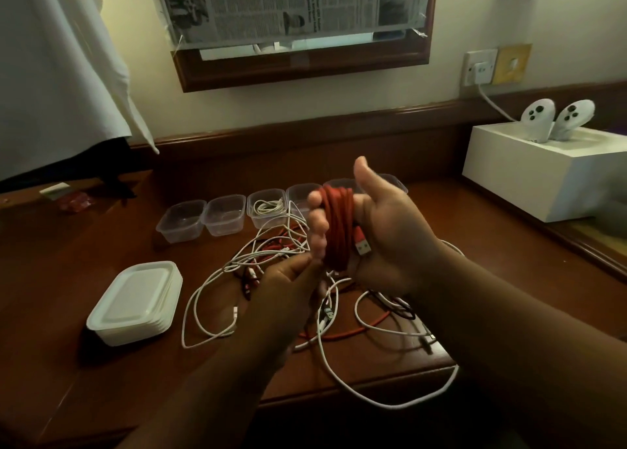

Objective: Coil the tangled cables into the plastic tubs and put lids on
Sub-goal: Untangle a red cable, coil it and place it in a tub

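A red cable (336,224) is wound in several loops round the fingers of my right hand (383,231), its red USB plug (362,245) lying against the palm; the thumb points up. My left hand (288,282) sits just below and pinches the cable's loose end near the coil's bottom. Under both hands lies a tangle of white and red cables (271,262) on the wooden table (68,251). A row of clear plastic tubs (183,224) stands behind; one tub (268,211) holds a coiled white cable. A stack of white lids (135,302) rests at the left.
A white box (543,173) with two white controllers (556,116) stands at the right, with a cord running to a wall socket (480,67). White cloth (57,68) hangs at the far left. One white cable loop (390,404) hangs over the table's front edge.
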### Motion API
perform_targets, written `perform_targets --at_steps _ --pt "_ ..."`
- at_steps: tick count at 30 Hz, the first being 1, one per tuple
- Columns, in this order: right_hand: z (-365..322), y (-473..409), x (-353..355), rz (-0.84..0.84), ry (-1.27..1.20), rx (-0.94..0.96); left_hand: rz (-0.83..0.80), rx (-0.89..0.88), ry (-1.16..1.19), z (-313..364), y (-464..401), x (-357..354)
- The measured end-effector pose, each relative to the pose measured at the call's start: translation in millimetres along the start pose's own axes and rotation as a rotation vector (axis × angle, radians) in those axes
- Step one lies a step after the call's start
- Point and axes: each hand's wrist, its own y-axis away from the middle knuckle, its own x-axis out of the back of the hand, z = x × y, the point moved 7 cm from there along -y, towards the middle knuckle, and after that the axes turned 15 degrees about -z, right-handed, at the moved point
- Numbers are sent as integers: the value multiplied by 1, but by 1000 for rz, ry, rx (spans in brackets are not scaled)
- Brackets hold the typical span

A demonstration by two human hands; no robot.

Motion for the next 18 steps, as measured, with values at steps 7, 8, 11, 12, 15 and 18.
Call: perform_targets --at_steps 7,8,11,12,15,18 --pt "-23 6 28 325 940 48 -76 -47 -619 20 2 15" --pt "-21 6 29 348 1026 -16 -61 -77 -681 28 2 20" --pt "-10 8 33 358 1149 -262 -38 -226 -731 54 6 27" --pt "-2 9 34 323 1107 -360 -42 -250 -705 61 7 28" --pt "19 16 29 176 772 -535 -69 -230 -587 70 4 34" --pt "23 17 14 53 511 -502 -90 -177 -264 54 -5 41"
